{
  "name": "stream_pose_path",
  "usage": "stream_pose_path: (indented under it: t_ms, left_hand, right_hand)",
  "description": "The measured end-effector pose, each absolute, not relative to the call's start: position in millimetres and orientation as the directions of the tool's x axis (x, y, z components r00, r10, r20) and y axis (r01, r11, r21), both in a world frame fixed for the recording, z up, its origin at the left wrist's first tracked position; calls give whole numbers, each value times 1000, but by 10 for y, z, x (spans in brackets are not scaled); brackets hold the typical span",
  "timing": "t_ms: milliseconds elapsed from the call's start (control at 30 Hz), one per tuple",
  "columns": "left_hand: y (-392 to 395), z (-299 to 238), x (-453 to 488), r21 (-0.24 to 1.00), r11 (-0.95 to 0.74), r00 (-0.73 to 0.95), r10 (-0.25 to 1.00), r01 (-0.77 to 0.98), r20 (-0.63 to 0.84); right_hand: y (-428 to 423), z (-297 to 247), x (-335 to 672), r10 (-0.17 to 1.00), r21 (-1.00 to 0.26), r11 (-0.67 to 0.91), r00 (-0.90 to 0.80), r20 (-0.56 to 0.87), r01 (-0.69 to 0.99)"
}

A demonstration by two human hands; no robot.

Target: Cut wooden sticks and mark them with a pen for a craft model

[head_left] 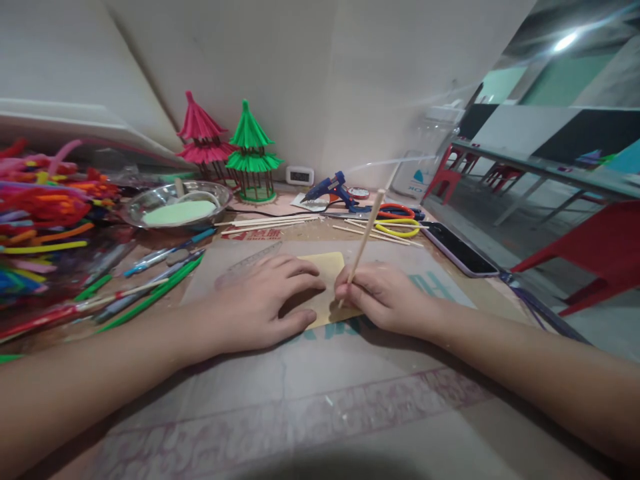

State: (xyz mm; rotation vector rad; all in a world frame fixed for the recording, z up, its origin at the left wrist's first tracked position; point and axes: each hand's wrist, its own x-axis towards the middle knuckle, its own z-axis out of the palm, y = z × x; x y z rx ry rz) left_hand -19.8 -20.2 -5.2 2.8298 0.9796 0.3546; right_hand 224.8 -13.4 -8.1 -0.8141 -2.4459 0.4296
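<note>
A piece of yellow paper (326, 267) lies on the covered tabletop between my hands. My left hand (277, 293) rests over its left side, palm down, with fingers stretched out and slightly apart. Pinched in my right hand (385, 293) like a pen is a thin wooden stick (367, 237). It tilts up to the right, and its lower tip points down at the right part of the paper. Whether the tip touches the paper I cannot tell. A clear ruler (255, 260) sticks out from beyond my left hand.
Behind stand a pink paper pagoda (200, 137), a green one (253, 157), a steel bowl (135, 212) and a blue glue gun (333, 190). Thin sticks (280, 222), scissors (400, 228) and a phone (457, 248) lie nearer. Colourful pipe cleaners (45, 207) crowd the left side.
</note>
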Motion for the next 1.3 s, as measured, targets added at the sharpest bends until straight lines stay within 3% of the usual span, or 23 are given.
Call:
stream_pose_path:
  t_ms: [367,1000,1300]
  left_hand:
    - [-186,-64,-198,200,-773,755,632,602,172]
    - [-199,-50,-193,208,-770,755,636,604,160]
    - [-187,-75,-213,196,-776,754,630,599,188]
  right_hand:
    - [-125,-74,2242,673,-448,731,-650,353,514]
    - [-54,-120,2191,613,-405,784,-686,390,470]
    - [-63,-118,2172,643,-422,760,-670,372,494]
